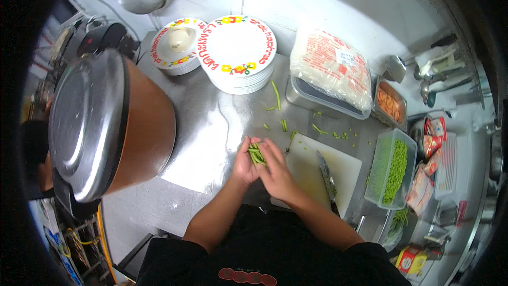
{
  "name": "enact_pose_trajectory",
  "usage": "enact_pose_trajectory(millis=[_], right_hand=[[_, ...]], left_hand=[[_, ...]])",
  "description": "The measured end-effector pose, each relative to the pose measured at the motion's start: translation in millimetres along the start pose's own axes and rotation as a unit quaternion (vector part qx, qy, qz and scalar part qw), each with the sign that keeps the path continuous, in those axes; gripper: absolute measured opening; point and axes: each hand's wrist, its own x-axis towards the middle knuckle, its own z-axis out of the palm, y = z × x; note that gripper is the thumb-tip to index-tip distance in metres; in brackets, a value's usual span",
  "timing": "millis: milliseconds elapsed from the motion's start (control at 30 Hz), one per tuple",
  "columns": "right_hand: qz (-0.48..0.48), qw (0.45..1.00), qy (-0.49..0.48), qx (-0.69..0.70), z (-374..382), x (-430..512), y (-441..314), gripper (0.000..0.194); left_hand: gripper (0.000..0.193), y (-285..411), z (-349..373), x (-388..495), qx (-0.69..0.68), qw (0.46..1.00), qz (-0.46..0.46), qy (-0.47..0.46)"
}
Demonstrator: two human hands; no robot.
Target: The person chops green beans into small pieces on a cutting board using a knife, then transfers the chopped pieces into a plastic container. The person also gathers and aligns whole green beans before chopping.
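Cut green beans (256,153) lie cupped between my two palms, above the steel counter (198,147). My left hand (244,163) supports them from the left side. From the right, my right hand (276,171) closes over part of the bunch, with its fingers beside the beans. Just right of my hands is a white cutting board (305,167), and a kitchen knife (327,175) with green bits on its blade rests on it. Loose bean pieces (284,125) are scattered on the counter beyond the board.
A large lidded brown container (143,127) stands left. Stacked patterned plates (238,48) sit at the back. Right are a bagged white product (331,71) on a lidded steel box, a tray of orange pieces (388,101) and a plastic tub (377,171) of chopped greens. A person's arm (45,171) shows far left.
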Motion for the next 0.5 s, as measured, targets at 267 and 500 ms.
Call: enact_pose_trajectory(millis=[267,500], right_hand=[[-0.004,0.997,0.003,-0.078,10.5,-15.1,27.7,0.048],[0.045,0.938,-0.187,0.290,43.0,-65.2,-9.4,0.069]], left_hand=[[0.039,-46.1,17.4,-20.6,-0.046,0.989,0.136,0.027],[0.041,-57.2,10.3,-113.4,0.073,0.933,0.329,0.129]])
